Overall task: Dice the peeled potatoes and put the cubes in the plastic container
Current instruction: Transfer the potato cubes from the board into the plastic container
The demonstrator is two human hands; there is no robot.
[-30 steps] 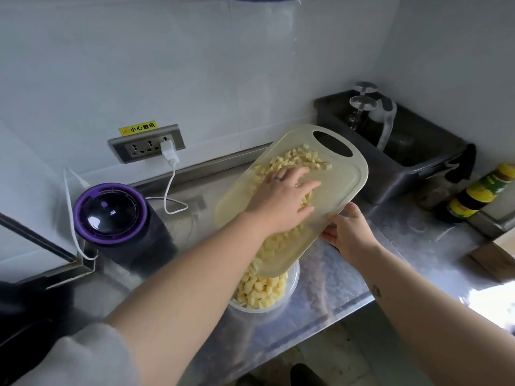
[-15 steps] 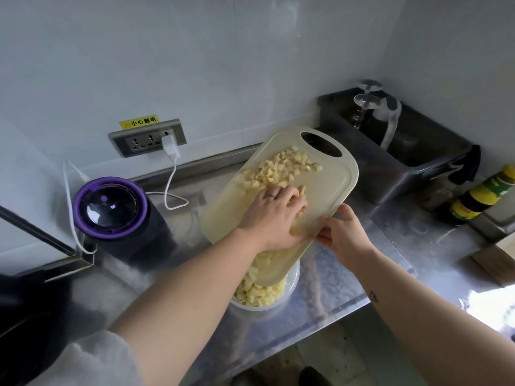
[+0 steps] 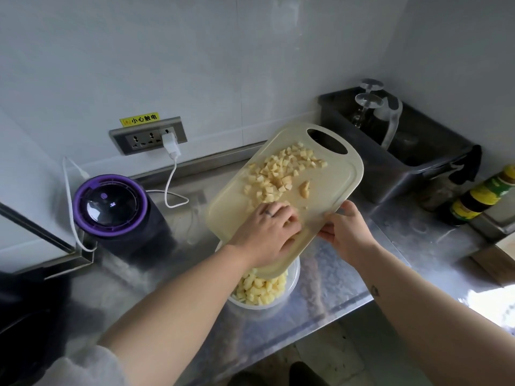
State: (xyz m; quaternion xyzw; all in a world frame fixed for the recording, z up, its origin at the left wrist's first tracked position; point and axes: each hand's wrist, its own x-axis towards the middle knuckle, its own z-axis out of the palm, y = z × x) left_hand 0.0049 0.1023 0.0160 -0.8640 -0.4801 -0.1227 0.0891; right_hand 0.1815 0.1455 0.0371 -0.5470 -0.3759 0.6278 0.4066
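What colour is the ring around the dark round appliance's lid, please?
The ring is purple, seen in head view.

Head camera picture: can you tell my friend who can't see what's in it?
A person's right hand grips a tilted cutting board over a clear plastic container holding potato cubes; the left hand rests on more cubes on the board. A purple-topped appliance stands left on the steel counter.

We note both forearms bare. Left hand (image 3: 267,229): one dark band ring (image 3: 268,213) on a finger. Left arm: a pale grey, fleecy sleeve (image 3: 80,369) bunched near the elbow. Right hand (image 3: 348,232): unadorned. Right forearm: we log a small dark tattoo (image 3: 375,291) partway along it.
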